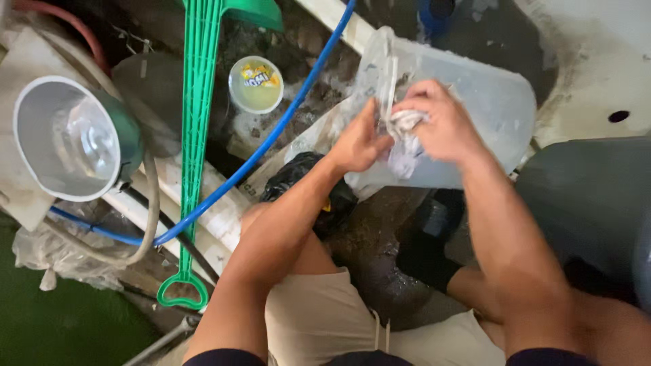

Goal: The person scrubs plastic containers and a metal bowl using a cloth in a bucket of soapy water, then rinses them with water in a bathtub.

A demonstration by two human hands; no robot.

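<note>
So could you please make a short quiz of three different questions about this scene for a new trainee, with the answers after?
1. True or false: both hands hold a crumpled white cloth at the mouth of the translucent plastic jug.
2. Which long thing crosses the green plastic handle: (a) a blue hose, (b) a yellow rope, (c) a metal chain?
3. What stands at the far left of the picture?

Key:
1. True: the left hand and right hand grip the crumpled white cloth at the translucent plastic jug.
2. (a), the blue hose crosses the green plastic handle.
3. A grey and green plastic bucket.
</note>
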